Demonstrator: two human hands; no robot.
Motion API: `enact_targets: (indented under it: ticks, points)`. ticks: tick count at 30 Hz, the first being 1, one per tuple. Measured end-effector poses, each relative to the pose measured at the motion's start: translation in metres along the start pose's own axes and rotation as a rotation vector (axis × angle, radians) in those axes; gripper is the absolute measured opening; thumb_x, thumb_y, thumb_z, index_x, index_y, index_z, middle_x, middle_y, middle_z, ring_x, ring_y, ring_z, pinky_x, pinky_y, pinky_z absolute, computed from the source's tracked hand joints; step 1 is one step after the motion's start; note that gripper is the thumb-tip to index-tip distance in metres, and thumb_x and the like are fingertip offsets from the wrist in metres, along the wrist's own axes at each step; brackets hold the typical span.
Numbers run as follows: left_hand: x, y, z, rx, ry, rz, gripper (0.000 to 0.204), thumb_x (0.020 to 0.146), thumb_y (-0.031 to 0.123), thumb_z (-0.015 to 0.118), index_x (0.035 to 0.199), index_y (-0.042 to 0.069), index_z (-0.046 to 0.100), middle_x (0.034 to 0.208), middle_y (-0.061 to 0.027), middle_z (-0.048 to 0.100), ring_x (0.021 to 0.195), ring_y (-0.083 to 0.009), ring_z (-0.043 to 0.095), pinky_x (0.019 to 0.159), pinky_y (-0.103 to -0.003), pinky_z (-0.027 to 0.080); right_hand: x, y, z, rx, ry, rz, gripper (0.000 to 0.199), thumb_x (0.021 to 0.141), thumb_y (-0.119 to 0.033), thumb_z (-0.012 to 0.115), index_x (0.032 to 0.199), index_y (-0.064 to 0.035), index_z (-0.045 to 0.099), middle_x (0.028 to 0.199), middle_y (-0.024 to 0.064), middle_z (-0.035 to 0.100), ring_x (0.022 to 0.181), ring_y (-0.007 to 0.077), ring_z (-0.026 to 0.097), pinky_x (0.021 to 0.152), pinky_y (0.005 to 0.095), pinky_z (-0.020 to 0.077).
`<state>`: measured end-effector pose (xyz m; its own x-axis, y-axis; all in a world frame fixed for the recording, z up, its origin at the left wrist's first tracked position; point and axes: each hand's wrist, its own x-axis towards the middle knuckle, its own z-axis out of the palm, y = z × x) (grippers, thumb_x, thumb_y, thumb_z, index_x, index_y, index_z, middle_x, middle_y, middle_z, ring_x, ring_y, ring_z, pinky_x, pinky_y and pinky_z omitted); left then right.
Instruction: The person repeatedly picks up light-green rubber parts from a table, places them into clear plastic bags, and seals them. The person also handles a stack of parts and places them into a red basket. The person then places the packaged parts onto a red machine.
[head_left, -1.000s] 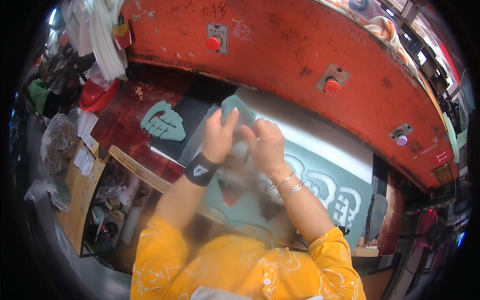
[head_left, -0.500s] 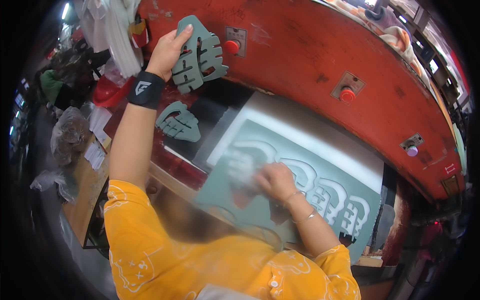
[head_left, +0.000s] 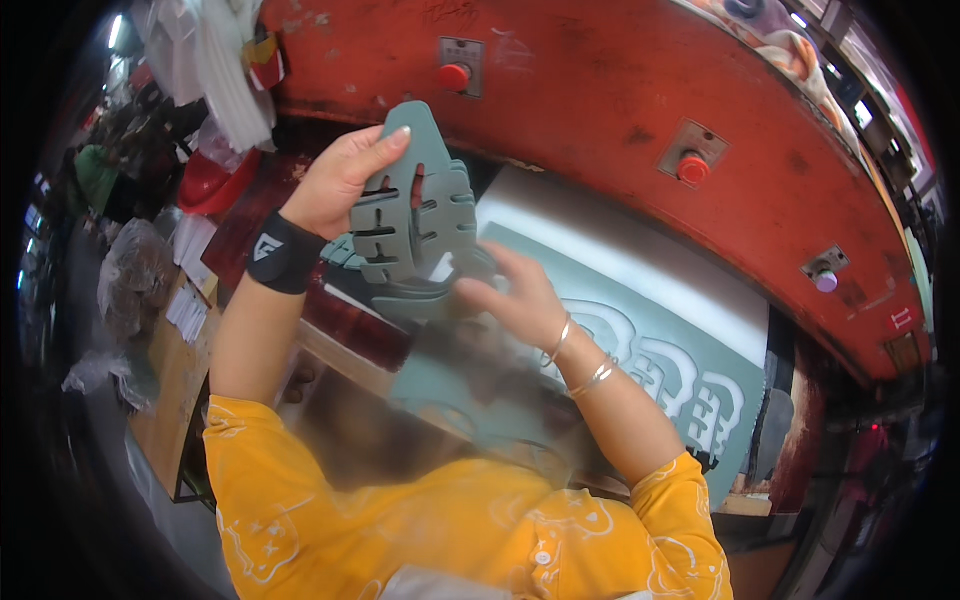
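Observation:
My left hand (head_left: pixel 338 182) grips a small bunch of grey-green cut pieces (head_left: pixel 437 205) with slots and toothed edges, thumb on top near their pointed end. At their lower end, my right hand (head_left: pixel 522 300) pinches a blurred grey-green piece (head_left: pixel 477 268) between thumb and fingers. Another cut piece (head_left: pixel 342 252) lies on the table, mostly hidden behind the bunch. Below and right of my hands is a grey-green sheet (head_left: pixel 640 290) with several curved, toothed cut-outs, lying partly on a white board (head_left: pixel 545 205).
A red machine beam (head_left: pixel 570 90) with red push buttons (head_left: pixel 692 168) spans the far side. To the left are a red container (head_left: pixel 215 182), clear plastic bags (head_left: pixel 140 270) and a wooden surface (head_left: pixel 175 370). White material (head_left: pixel 225 80) hangs at the upper left.
My right hand has lifted off the sheet, moving up and left to the bunch. My left hand has lowered the bunch and brought it right, toward my right hand.

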<state>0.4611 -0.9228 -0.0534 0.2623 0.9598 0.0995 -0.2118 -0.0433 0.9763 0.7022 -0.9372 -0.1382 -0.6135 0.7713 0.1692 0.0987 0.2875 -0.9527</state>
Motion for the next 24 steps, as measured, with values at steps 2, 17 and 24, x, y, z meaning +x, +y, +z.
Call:
enact_targets:
  ticks: [2,17,24]
  points:
    - [-0.003,-0.002,-0.018,0.035,0.009,0.017,0.027,0.096,0.031,0.054,0.101,0.004,0.059,0.087,-0.0012,0.064,0.073,-0.0082,0.061,0.067,-0.025,0.052,-0.014,0.007,-0.002,-0.227,0.109,-0.057,0.052,0.082,-0.019,0.067,0.128,-0.002,0.051,0.121,0.0117,0.059,0.111,0.0243,0.056,0.098,0.0358,0.0413]
    - [-0.081,-0.157,-0.056,1.173,0.3,0.246,0.043,0.077,0.014,0.068,0.119,0.006,0.058,0.123,-0.0161,0.056,0.124,-0.0292,0.046,0.104,-0.037,0.035,-0.271,0.054,-0.137,-0.397,0.73,0.343,0.034,0.085,-0.01,0.061,0.117,0.0006,0.059,0.107,0.0102,0.062,0.095,0.0176,0.059,0.087,0.0294,0.0461]
    - [-0.136,-0.187,0.052,0.408,0.379,-0.112,0.055,0.084,0.011,0.065,0.134,0.001,0.042,0.098,-0.0054,0.062,0.094,-0.0133,0.058,0.082,-0.03,0.046,-0.435,0.053,-0.162,-0.598,1.075,0.859,0.059,0.087,-0.009,0.058,0.14,0.0005,0.031,0.133,0.0168,0.043,0.116,0.0272,0.048,0.096,0.037,0.0404]
